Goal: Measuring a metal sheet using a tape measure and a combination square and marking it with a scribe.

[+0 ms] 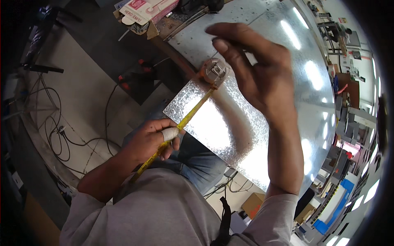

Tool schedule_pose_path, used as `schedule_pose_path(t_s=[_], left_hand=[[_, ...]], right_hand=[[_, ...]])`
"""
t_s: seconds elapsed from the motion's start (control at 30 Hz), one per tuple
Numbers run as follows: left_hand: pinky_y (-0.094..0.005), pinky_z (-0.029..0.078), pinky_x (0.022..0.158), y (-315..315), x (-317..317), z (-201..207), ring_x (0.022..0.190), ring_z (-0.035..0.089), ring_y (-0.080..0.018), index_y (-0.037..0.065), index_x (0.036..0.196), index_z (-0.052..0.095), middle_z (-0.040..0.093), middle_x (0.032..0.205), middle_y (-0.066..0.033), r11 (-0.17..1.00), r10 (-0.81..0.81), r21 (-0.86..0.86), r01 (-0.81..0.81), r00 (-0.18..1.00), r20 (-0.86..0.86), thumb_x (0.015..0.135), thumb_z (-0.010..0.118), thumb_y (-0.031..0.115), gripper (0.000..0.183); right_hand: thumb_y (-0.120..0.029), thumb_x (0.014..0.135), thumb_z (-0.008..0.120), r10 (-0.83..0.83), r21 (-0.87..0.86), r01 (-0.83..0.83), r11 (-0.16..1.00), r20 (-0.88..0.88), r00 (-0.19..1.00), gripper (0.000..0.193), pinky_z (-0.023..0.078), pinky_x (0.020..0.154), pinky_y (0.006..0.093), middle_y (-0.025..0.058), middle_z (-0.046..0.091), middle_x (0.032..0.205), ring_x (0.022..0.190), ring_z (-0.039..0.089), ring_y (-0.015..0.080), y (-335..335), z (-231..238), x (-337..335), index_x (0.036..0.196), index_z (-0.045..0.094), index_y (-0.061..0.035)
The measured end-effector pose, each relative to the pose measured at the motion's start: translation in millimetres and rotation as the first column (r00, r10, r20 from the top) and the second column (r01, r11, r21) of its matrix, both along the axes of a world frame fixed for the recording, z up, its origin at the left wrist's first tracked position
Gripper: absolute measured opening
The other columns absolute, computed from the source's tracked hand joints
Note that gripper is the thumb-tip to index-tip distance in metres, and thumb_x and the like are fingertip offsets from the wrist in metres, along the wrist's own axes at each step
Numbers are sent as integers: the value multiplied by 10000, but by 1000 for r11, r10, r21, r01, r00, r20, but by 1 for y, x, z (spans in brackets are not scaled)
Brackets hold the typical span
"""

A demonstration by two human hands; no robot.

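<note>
My left hand (pixel 152 141) is closed on the yellow blade of a tape measure, just off the near left edge of a shiny metal sheet (pixel 254 164). A pale wrap covers one of its digits. The blade (pixel 191 115) slants from my lap up to the orange and silvery tape measure case (pixel 215 73), which rests at the sheet's left edge. Above and right of the case, my right hand (pixel 262 65) is raised over the metal. Its thumb and forefinger are curved with a gap between their tips, and I see nothing held there; the remaining fingers are mostly hidden.
A pink and white box (pixel 147 10) stands on the bench's far left corner. Black cables (pixel 61 131) loop over the floor at left. A cardboard box (pixel 252 205) sits below the bench's near side. Shelves and a blue-framed machine (pixel 334 207) line the right.
</note>
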State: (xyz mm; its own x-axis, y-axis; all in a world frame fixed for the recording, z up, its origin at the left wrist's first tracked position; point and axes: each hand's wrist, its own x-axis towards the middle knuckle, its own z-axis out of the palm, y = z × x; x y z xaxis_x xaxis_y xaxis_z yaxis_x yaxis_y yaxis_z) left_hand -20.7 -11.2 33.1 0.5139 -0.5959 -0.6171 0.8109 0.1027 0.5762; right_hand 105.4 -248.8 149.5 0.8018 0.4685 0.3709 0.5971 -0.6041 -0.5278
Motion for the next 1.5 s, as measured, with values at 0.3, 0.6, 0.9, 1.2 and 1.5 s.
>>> schedule_pose_path(t_s=[0.3, 0.6, 0.9, 1.2, 1.5], left_hand=[[-246, 446, 499, -8, -32, 6, 540, 537, -103, 12, 1202, 620, 629, 802, -63, 1000, -23, 12, 21, 988, 154, 1093, 468, 129, 221], [-331, 594, 713, -24, -57, 17, 869, 729, -229, 51, 1425, 534, 702, 1165, -159, 969, -137, -162, 185, 954, 268, 1086, 514, 164, 358], [-370, 556, 870, 34, 15, 42, 1022, 690, -231, 42, 1282, 603, 696, 1151, -129, 916, 385, -108, -386, 775, 501, 1091, 506, 362, 385], [-310, 558, 765, 19, -12, 17, 835, 683, -162, 38, 1163, 645, 708, 961, -81, 961, 256, -57, -269, 798, 546, 1073, 560, 257, 252], [-258, 537, 768, 22, -14, 36, 829, 664, -109, 29, 1101, 667, 711, 941, -52, 969, 231, -92, -228, 721, 653, 1058, 594, 171, 166]], right_hand=[[-89, 815, 782, -200, -197, 197, 960, 3, 980, 430, 567, 730, 447, 168, 690, 912, 829, 700, 402, -25, -69, -56, 1155, 531, -11], [-212, 830, 851, -641, 8, 642, 766, 81, 763, 391, 566, 749, 383, 147, 725, 909, 832, 726, 268, -91, -48, -137, 1057, 603, -12], [-452, 808, 854, -979, 81, 976, -201, -47, -197, 568, 567, 749, 413, 203, 736, 985, 824, 727, 319, -356, -66, -222, 1024, 590, 2], [-327, 868, 839, -948, 204, 972, 114, 314, 45, 424, 549, 848, 440, 181, 729, 1049, 966, 702, 355, -298, -50, -243, 1108, 655, -30], [-57, 826, 639, -794, -179, 807, 563, 153, 588, 158, 506, 745, 484, 172, 634, 877, 833, 605, 405, -128, -77, -185, 914, 510, -32]])
